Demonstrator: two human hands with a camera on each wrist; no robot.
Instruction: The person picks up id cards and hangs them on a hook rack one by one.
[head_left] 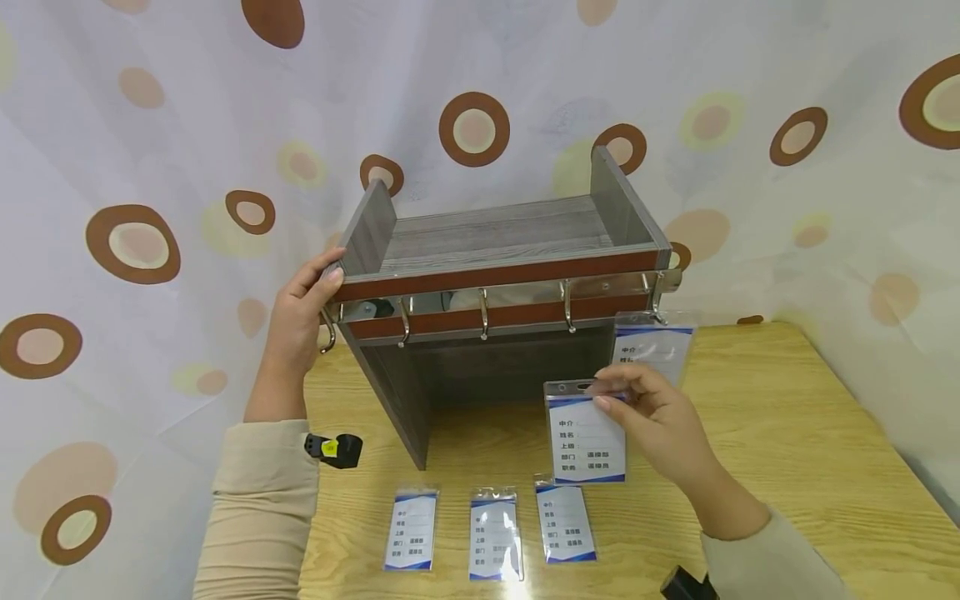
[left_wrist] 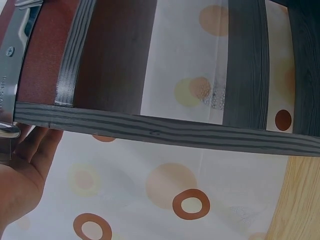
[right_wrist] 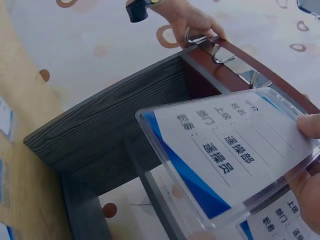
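With my right hand (head_left: 652, 425) I pinch the top edge of a clear-sleeved ID badge (head_left: 587, 446), thumb in front. It is upright in front of a grey wooden shelf rack (head_left: 498, 265) with a red-brown front and a metal hook rail (head_left: 517, 302). Another ID badge (head_left: 667, 340) hangs at the rightmost hook (head_left: 657, 298), partly hidden by my hand. My left hand (head_left: 296, 321) grips the rack's left front corner, close to the leftmost hook (head_left: 327, 332). In the right wrist view the pinched badge (right_wrist: 215, 150) covers part of the rail.
Three more badges lie in a row on the wooden table (head_left: 757, 433): a left badge (head_left: 412, 532), a middle badge (head_left: 493, 537) and a right badge (head_left: 566, 521). A patterned curtain (head_left: 525, 75) stands behind the rack and along both sides.
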